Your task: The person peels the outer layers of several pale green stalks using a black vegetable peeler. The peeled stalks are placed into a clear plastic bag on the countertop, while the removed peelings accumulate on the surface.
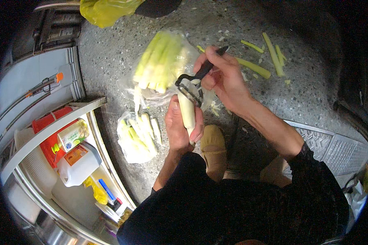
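My left hand (179,128) grips a pale, peeled stalk (187,110), its thick end pointing away from me. In my right hand (225,79) is a black-handled vegetable peeler (204,70), its metal blade across the stalk near the thick end. Just beyond, a clear plastic bag (187,52) on the speckled floor holds several green and white stalks (159,61). Nearer and to the left, a smaller plastic bag (138,156) holds more stalks, with a few pale ones at its edge. Thin peelings (215,107) lie on the floor, partly behind my right hand.
Several green stalk pieces (273,53) lie at the right. A yellow plastic bag (105,12) is at the top. On the left, a shelf holds a white plastic jug (79,167) and a clear bottle (73,134). A metal tread plate (312,139) is at the right; my shoe (213,141) is below.
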Available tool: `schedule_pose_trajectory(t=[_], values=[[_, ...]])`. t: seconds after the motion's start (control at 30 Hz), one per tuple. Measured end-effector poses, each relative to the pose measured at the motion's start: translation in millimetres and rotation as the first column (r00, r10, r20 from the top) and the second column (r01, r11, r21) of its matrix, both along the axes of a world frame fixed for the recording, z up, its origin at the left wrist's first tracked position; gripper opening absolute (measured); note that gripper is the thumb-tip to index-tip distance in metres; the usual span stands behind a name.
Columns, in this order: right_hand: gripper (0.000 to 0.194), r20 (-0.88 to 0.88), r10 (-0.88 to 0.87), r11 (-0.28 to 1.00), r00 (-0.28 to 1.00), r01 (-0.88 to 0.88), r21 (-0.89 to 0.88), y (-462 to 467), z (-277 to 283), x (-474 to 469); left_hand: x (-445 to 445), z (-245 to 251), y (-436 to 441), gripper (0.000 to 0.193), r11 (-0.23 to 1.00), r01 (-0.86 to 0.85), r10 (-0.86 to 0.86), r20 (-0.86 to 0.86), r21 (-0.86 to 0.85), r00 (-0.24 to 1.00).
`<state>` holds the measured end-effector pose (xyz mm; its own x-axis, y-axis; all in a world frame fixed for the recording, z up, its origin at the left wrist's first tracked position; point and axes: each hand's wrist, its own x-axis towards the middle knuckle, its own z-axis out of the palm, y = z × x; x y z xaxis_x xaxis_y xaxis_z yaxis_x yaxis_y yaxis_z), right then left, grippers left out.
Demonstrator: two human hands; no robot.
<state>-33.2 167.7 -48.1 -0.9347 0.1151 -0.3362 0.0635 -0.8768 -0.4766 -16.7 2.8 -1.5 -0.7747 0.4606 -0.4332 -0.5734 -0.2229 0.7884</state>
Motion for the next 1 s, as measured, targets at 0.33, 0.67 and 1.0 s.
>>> schedule_pose_trajectory(t=[0.33,0.67,1.0], values=[[0.032,-0.015,-0.008,1.000,1.000,0.008,-0.015,2,-3,2,5,1,-1,0.049,0.999,-0.051,0.050,-0.127,-0.003,0.991],[0.033,0.185,-0.102,0.975,0.977,0.062,0.214,4,9,-4,4,14,-7,0.030,0.953,0.102,-0.183,-0.273,-0.286,0.945],[0.032,0.139,-0.009,0.977,0.990,-0.021,0.211,8,18,0,1,13,-7,0.041,0.947,0.097,-0.214,-0.379,-0.306,0.900]])
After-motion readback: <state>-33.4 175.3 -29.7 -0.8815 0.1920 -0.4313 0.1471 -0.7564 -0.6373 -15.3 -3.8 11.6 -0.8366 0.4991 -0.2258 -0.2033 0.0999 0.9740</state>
